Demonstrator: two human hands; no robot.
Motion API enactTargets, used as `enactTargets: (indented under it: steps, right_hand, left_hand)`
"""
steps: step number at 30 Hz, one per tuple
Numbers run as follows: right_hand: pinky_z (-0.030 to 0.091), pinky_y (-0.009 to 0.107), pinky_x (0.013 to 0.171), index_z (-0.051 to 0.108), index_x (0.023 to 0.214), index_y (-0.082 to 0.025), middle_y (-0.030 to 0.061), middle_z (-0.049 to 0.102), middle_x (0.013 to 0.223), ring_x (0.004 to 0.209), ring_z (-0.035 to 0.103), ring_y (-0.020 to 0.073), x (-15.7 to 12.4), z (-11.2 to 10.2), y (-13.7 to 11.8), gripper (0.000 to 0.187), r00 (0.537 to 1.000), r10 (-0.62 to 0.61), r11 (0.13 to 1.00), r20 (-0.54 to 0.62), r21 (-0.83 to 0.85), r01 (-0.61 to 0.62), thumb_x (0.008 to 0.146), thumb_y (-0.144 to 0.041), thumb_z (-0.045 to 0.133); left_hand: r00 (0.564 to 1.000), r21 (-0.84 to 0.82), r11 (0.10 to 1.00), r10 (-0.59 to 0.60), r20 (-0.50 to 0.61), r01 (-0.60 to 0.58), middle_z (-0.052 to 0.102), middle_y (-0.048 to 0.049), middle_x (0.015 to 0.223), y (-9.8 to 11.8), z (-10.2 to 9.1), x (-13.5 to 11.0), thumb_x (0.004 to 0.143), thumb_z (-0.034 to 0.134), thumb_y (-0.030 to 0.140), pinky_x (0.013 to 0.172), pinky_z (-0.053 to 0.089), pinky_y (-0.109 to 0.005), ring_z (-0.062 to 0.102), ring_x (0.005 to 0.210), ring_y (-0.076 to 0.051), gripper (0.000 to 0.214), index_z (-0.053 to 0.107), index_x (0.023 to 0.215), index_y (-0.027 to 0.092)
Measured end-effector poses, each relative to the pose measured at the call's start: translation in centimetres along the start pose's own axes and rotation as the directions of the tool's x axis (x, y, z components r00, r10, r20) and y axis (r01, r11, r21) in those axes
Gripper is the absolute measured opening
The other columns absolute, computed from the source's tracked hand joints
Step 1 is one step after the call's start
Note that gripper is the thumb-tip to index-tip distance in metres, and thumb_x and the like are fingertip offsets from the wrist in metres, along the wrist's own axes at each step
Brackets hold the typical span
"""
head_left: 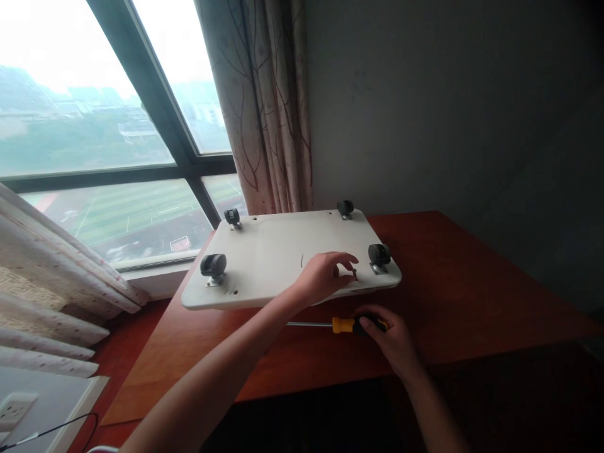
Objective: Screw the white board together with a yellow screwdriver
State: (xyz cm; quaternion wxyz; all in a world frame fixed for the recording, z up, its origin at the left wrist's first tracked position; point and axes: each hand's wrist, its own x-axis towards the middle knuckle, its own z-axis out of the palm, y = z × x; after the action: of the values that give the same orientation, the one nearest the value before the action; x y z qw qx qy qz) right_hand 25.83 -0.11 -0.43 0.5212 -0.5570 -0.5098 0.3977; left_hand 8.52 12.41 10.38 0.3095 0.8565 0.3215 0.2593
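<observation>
A white board (283, 245) lies on the wooden table, with black casters at its corners, among them the near-right caster (379, 255) and the near-left caster (213, 267). Over the board's near right part, my left hand (325, 274) has its thumb and forefinger curled around a small screw (355, 274), at the spot of a hole. How deep the screw sits is too small to tell. In front of the board, my right hand (389, 336) grips the yellow-and-black handle of a screwdriver (343, 324). Its shaft points left, and its tip is hidden behind my left forearm.
The reddish wooden table (453, 283) extends to the right of the board. A window (94, 126) with a dark frame and a patterned curtain (276, 113) are behind it on the left. At lower left are a wall socket (16, 409) and a black cable (61, 425).
</observation>
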Motion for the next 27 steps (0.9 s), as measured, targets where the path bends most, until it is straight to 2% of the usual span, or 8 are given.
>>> enactTargets:
  steps: [7, 12, 15, 19, 22, 24, 27]
  right_hand:
    - [0.053, 0.037, 0.09, 0.077, 0.096, -0.02, 0.0095, 0.076, 0.099, 0.098, 0.069, 0.0272, 0.0, 0.1, 0.0, 0.036, 1.0, 0.008, 1.0, 0.002, -0.001, -0.008, 0.081, -0.053, 0.072]
    - [0.053, 0.038, 0.09, 0.077, 0.097, -0.021, 0.0098, 0.076, 0.098, 0.098, 0.069, 0.0275, 0.0, 0.0, 0.0, 0.035, 1.0, 0.014, 1.0, 0.003, 0.006, -0.014, 0.081, -0.051, 0.073]
    - [0.054, 0.037, 0.089, 0.076, 0.098, -0.021, 0.0097, 0.076, 0.099, 0.099, 0.069, 0.0275, 0.1, 0.0, 0.0, 0.035, 1.0, 0.012, 1.0, 0.006, 0.016, -0.012, 0.081, -0.051, 0.073]
    - [0.054, 0.036, 0.087, 0.076, 0.099, -0.022, 0.0091, 0.076, 0.1, 0.097, 0.069, 0.0272, -0.1, 0.0, -0.2, 0.035, 0.999, 0.029, 0.998, -0.036, 0.064, -0.026, 0.08, -0.051, 0.074]
    - [0.057, 0.034, 0.074, 0.075, 0.1, -0.023, 0.0093, 0.077, 0.099, 0.094, 0.07, 0.0284, -0.2, -0.9, -0.6, 0.034, 0.996, 0.064, 0.99, -0.066, 0.133, -0.055, 0.08, -0.05, 0.074]
    - [0.056, 0.031, 0.065, 0.075, 0.098, -0.024, 0.0094, 0.076, 0.098, 0.092, 0.069, 0.0289, -0.1, -2.2, -1.5, 0.032, 0.994, 0.058, 0.988, -0.095, 0.147, -0.043, 0.079, -0.049, 0.075]
    - [0.053, 0.029, 0.056, 0.075, 0.09, -0.026, 0.0096, 0.075, 0.099, 0.087, 0.068, 0.0265, 0.8, -5.2, -4.0, 0.025, 0.976, -0.028, 0.992, -0.216, 0.114, 0.053, 0.077, -0.046, 0.078]
  left_hand:
    - [0.999, 0.004, 0.999, 0.033, -0.02, -0.033, 0.076, -0.0014, 0.093, -0.3, 0.1, -0.3, 0.084, 0.063, 0.019, 0.068, 0.049, -0.022, 0.061, 0.068, -0.011, 0.021, 0.074, 0.101, 0.02]
    - [0.998, 0.011, 0.998, 0.054, -0.039, -0.054, 0.075, -0.0017, 0.091, -0.1, 0.5, -0.3, 0.086, 0.059, 0.017, 0.068, 0.049, -0.022, 0.062, 0.068, -0.011, 0.022, 0.074, 0.102, 0.02]
    - [0.996, 0.023, 0.998, 0.062, -0.064, -0.06, 0.074, -0.0032, 0.092, 0.1, 0.2, -1.1, 0.088, 0.057, 0.018, 0.067, 0.049, -0.022, 0.061, 0.068, -0.011, 0.022, 0.073, 0.103, 0.02]
    - [0.993, 0.042, 0.997, 0.063, -0.101, -0.059, 0.073, -0.0045, 0.094, 0.6, -1.1, -3.6, 0.093, 0.054, 0.021, 0.066, 0.049, -0.022, 0.061, 0.068, -0.011, 0.022, 0.072, 0.105, 0.02]
    - [0.986, 0.037, 0.999, 0.025, -0.162, -0.02, 0.071, -0.0047, 0.099, 0.9, -2.2, -6.4, 0.094, 0.053, 0.02, 0.065, 0.049, -0.022, 0.06, 0.068, -0.01, 0.021, 0.07, 0.106, 0.021]
    - [0.975, 0.005, 1.0, -0.014, -0.224, 0.015, 0.069, -0.0058, 0.107, 0.9, -2.4, -8.5, 0.096, 0.051, 0.021, 0.064, 0.05, -0.021, 0.059, 0.069, -0.01, 0.022, 0.068, 0.11, 0.021]
    - [0.928, -0.008, 0.996, -0.085, -0.364, 0.088, 0.065, -0.0088, 0.121, 0.6, -1.7, -11.3, 0.096, 0.051, 0.022, 0.064, 0.051, -0.022, 0.058, 0.066, -0.009, 0.028, 0.061, 0.122, 0.022]
